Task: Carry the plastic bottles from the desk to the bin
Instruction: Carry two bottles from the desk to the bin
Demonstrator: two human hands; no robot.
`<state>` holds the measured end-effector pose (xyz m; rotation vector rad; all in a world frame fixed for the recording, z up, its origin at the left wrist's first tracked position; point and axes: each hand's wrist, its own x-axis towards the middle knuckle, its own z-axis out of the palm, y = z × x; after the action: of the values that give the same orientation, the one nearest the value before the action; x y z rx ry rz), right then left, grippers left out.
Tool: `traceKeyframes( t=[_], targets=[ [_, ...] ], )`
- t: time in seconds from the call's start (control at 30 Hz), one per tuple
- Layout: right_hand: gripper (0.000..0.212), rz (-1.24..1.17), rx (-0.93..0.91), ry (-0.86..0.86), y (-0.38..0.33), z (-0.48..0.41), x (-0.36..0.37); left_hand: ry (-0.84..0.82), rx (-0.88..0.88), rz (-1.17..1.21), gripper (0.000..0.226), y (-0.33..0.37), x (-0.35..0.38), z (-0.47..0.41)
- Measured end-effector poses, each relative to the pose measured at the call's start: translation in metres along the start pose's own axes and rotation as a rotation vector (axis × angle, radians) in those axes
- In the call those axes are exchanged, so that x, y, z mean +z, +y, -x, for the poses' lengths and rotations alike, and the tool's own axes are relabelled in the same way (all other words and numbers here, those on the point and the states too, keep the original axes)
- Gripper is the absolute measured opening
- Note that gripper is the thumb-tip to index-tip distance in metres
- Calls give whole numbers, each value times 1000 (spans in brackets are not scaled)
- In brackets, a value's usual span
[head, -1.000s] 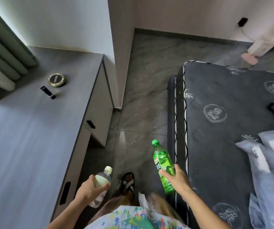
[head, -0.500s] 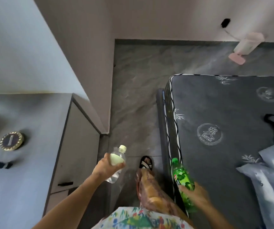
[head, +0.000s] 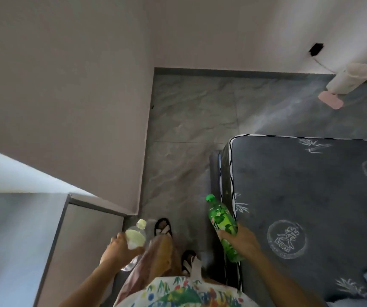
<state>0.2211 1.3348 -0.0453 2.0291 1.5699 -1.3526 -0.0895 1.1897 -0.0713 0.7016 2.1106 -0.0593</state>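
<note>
My left hand (head: 118, 251) grips a clear plastic bottle (head: 136, 237) with a pale cap and pale label, held low in front of me over the floor. My right hand (head: 242, 241) grips a green plastic bottle (head: 221, 220) with a green cap, its neck pointing up and away, right beside the mattress edge. A pale bin (head: 350, 82) with a pink lid piece lying in front of it stands against the far wall at the upper right. The grey desk (head: 23, 240) is at the lower left, beside me.
A dark patterned mattress (head: 310, 196) fills the right side. A wall corner (head: 147, 140) juts out on the left, leaving a grey tiled floor passage (head: 189, 129) ahead. My sandalled feet (head: 163, 227) are on the floor below. A black wall socket (head: 316, 49) with a cord is near the bin.
I have walked forward and turned right: the desk slid down and left out of most of the view, the bin and far wall came closer. Both hands keep their bottles.
</note>
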Motion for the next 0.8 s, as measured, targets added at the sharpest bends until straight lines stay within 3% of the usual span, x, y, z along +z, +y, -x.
traceKeyframes(
  t=[0.17,0.37,0.63,0.8],
  targets=[
    [64,-41,-77,87,-95,-78,-43,-1,-47,66,79,38,-42,-66],
    [66,-113,-23,125,-177,-152,-93,-10,-11,43,83,125,-124,-140],
    [60,-123,191,133,-191,-209,-147,-87,282,7,40,292,-222,-239],
    [67,-157,342,100,-185,-246,-177,-98,442,-86,72,407,-248,-297]
  ],
)
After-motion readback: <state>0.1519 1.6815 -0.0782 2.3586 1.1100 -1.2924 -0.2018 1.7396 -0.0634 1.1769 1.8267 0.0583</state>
